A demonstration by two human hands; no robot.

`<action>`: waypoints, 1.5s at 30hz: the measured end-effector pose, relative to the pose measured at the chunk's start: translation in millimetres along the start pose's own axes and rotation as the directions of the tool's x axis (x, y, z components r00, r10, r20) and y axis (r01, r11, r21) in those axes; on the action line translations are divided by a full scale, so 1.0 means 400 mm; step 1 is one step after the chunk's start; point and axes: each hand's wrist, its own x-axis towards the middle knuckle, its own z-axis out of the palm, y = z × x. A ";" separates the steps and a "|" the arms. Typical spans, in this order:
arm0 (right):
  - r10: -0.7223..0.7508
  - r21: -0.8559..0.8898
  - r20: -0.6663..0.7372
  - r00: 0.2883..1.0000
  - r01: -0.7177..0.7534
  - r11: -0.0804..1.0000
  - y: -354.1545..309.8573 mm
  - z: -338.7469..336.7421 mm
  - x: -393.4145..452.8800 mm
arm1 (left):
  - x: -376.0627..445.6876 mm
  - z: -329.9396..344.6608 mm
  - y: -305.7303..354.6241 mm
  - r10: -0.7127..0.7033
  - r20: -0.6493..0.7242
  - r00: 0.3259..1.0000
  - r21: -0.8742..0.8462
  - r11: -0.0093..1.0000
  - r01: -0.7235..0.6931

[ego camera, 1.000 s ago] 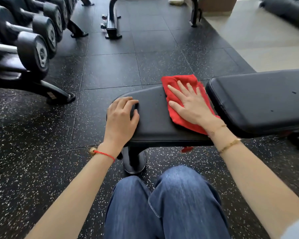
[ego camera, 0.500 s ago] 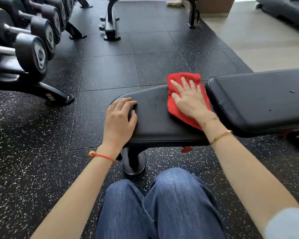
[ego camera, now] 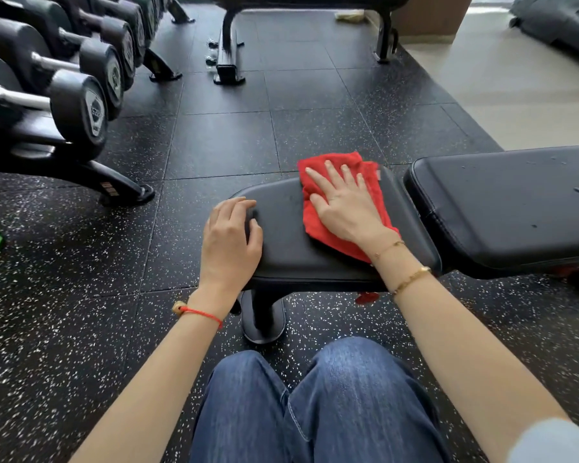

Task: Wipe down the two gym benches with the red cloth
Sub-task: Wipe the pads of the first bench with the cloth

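Fingers [ego camera: 335, 177] flat, pressing cloth [ego camera: 318, 225] on seat [ego camera: 291, 255], slid farther toward far edge (mid-stroke, likely); left hand [ego camera: 229, 242] rests loosely curled, grasping nothing. Backrest [ego camera: 502, 208] unwiped.

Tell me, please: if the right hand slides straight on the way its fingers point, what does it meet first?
Probably nothing solid: the right hand would push the red cloth over the seat pad's far edge, with only floor beyond.

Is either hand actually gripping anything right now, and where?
No grip. The right hand presses flat on the middle of the red cloth; the left hand rests on the end of the bench seat pad.
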 end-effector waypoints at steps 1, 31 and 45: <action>-0.043 0.003 0.016 0.999 0.043 0.999 -0.033 0.005 0.005 | -0.004 -0.010 -0.006 -0.004 -0.014 1.000 -0.025 1.000 0.004; -0.014 0.024 -0.009 1.000 0.014 1.000 0.062 -0.005 -0.041 | 0.014 -0.030 0.032 0.036 0.027 0.999 0.007 0.999 -0.036; 0.030 0.049 -0.050 0.998 -0.027 0.998 0.140 -0.015 -0.146 | 0.019 0.049 0.029 0.071 0.014 0.997 0.092 0.993 -0.072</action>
